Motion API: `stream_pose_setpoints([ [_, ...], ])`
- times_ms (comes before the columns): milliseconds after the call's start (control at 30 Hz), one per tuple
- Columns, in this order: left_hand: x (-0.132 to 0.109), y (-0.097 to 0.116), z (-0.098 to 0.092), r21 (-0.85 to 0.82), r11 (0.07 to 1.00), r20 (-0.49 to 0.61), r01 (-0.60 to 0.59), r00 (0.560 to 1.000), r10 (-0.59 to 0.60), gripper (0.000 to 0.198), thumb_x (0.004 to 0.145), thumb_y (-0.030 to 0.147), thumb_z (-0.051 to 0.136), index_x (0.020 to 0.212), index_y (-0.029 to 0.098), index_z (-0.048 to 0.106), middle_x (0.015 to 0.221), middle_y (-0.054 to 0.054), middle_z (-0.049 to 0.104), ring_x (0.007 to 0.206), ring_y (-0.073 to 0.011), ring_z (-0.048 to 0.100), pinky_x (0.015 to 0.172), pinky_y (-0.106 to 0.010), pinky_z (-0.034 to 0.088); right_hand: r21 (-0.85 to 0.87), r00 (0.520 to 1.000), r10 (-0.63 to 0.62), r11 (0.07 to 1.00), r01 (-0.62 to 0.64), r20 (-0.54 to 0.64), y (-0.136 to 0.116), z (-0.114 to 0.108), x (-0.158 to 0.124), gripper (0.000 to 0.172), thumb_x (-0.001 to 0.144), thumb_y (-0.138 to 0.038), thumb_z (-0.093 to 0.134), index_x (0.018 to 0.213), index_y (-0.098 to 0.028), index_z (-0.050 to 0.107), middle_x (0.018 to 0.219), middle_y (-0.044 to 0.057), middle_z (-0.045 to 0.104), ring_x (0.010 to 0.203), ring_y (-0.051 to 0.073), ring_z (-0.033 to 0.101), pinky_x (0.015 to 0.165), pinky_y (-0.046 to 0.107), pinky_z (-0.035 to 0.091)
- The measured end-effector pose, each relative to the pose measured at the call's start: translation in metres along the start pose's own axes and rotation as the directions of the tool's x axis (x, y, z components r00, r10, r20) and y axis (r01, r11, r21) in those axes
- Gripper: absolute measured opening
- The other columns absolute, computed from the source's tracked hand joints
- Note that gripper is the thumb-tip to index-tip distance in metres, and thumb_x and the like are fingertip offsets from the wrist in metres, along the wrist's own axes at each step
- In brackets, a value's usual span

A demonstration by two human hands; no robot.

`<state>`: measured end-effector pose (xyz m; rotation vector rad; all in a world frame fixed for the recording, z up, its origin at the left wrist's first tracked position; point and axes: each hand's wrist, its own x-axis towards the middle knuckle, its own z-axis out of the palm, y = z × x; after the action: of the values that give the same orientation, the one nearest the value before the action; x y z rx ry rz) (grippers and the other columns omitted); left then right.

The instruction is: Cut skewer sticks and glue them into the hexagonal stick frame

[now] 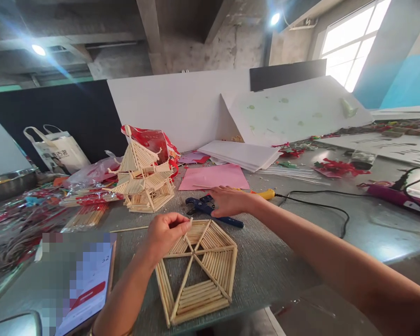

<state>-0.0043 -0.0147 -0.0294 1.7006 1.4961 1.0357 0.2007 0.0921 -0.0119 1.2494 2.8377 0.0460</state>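
Observation:
My left hand (168, 235) pinches a thin wooden stick (129, 229), its cut end showing past the fingertips and its length running left. That hand is over the upper left edge of a flat hexagonal stick frame (193, 253), whose wedges are partly filled with rows of sticks. My right hand (229, 201) reaches across with fingers extended, over a dark blue hand cutter (231, 221). Whether it touches the cutter is unclear. Behind it lies a yellow-handled corded tool (266, 193), partly hidden. A tiered stick pagoda model (143, 177) stands upright beyond my left hand.
A tablet (91, 284) lies at front left, beside bagged sticks (87, 217) and plastic wrapping. Pink paper (213, 177) and white boards (238, 154) lie behind. A black cord (315, 192) runs right towards a purple power strip (395, 196). The table's front edge is near the frame.

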Motion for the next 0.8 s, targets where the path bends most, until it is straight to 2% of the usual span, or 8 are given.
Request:
stream_pose_setpoints([
  [67, 0.001, -0.003, 0.0, -0.016, 1.0, -0.049, -0.002, 0.999, 0.001, 0.025, 0.069, 0.04, 0.061, 0.076, 0.016, 0.067, 0.067, -0.001, 0.063, 0.063, -0.0132, 0.053, 0.062, -0.025, 0.04, 0.018, 0.994, 0.011, 1.0, -0.013, 0.108, 0.002, -0.001, 0.004, 0.072, 0.067, -0.047, 0.057, 0.126, -0.008, 0.046, 0.128, 0.019, 0.046, 0.115, 0.032, 0.044, 0.09, 0.04, 0.035],
  [133, 0.002, -0.004, 0.001, -0.041, 0.999, -0.086, -0.004, 0.996, 0.001, 0.026, 0.068, 0.04, 0.062, 0.076, 0.016, 0.067, 0.068, -0.001, 0.063, 0.064, -0.0133, 0.054, 0.063, -0.025, 0.04, 0.01, 0.99, 0.005, 1.0, -0.007, 0.14, 0.004, -0.002, 0.009, 0.067, 0.064, -0.045, 0.058, 0.12, -0.009, 0.052, 0.121, 0.018, 0.052, 0.108, 0.031, 0.049, 0.086, 0.039, 0.038],
  [233, 0.003, -0.004, 0.001, -0.087, 0.996, -0.139, 0.003, 0.99, -0.015, 0.027, 0.068, 0.04, 0.063, 0.075, 0.015, 0.067, 0.067, -0.001, 0.063, 0.063, -0.0129, 0.053, 0.062, -0.024, 0.04, -0.036, 0.997, -0.001, 0.999, 0.005, 0.084, 0.004, 0.001, 0.017, 0.06, 0.061, -0.043, 0.06, 0.109, -0.009, 0.059, 0.11, 0.018, 0.056, 0.102, 0.03, 0.05, 0.081, 0.038, 0.04],
  [400, 0.007, -0.012, -0.001, -0.104, 0.994, -0.235, -0.024, 0.972, -0.001, 0.029, 0.068, 0.042, 0.063, 0.077, 0.014, 0.066, 0.064, 0.0, 0.06, 0.059, -0.0118, 0.051, 0.058, -0.023, 0.038, -0.014, 0.999, -0.025, 1.0, 0.025, 0.022, 0.001, 0.008, 0.021, 0.049, 0.063, -0.041, 0.058, 0.103, -0.011, 0.061, 0.106, 0.016, 0.054, 0.098, 0.029, 0.049, 0.074, 0.036, 0.042],
  [533, 0.009, -0.017, -0.003, -0.1, 0.993, -0.336, -0.062, 0.941, 0.025, 0.028, 0.07, 0.042, 0.062, 0.076, 0.015, 0.065, 0.063, 0.0, 0.06, 0.06, -0.012, 0.052, 0.059, -0.023, 0.039, -0.102, 0.99, -0.032, 0.995, 0.018, -0.138, -0.009, 0.01, 0.02, 0.038, 0.067, -0.027, 0.055, 0.1, -0.008, 0.059, 0.105, 0.019, 0.054, 0.097, 0.028, 0.05, 0.077, 0.034, 0.041],
  [667, 0.007, -0.013, -0.004, 0.041, 0.995, -0.445, -0.091, 0.89, 0.1, 0.027, 0.073, 0.042, 0.059, 0.078, 0.015, 0.064, 0.067, -0.001, 0.064, 0.061, -0.0135, 0.055, 0.059, -0.024, 0.041, 0.005, 0.946, 0.129, 0.991, -0.134, -0.297, -0.021, 0.0, 0.013, 0.033, 0.072, -0.024, 0.049, 0.1, -0.008, 0.054, 0.098, 0.017, 0.057, 0.087, 0.025, 0.055, 0.071, 0.031, 0.039],
  [733, 0.006, -0.01, -0.003, 0.156, 0.983, -0.487, -0.099, 0.858, 0.164, 0.026, 0.076, 0.041, 0.056, 0.08, 0.016, 0.062, 0.07, -0.002, 0.065, 0.062, -0.0145, 0.057, 0.06, -0.025, 0.041, 0.118, 0.939, 0.197, 0.978, -0.17, -0.282, -0.025, -0.008, 0.005, 0.031, 0.075, -0.024, 0.045, 0.101, -0.01, 0.052, 0.092, 0.013, 0.06, 0.079, 0.022, 0.057, 0.065, 0.029, 0.038],
  [800, 0.004, -0.009, -0.003, 0.236, 0.965, -0.522, -0.112, 0.823, 0.223, 0.024, 0.078, 0.04, 0.054, 0.081, 0.017, 0.06, 0.073, -0.002, 0.066, 0.065, -0.015, 0.059, 0.062, -0.025, 0.042, 0.187, 0.948, 0.198, 0.97, -0.153, -0.249, -0.028, -0.013, -0.004, 0.029, 0.075, -0.024, 0.042, 0.101, -0.013, 0.051, 0.087, 0.01, 0.062, 0.074, 0.02, 0.057, 0.062, 0.028, 0.036],
])
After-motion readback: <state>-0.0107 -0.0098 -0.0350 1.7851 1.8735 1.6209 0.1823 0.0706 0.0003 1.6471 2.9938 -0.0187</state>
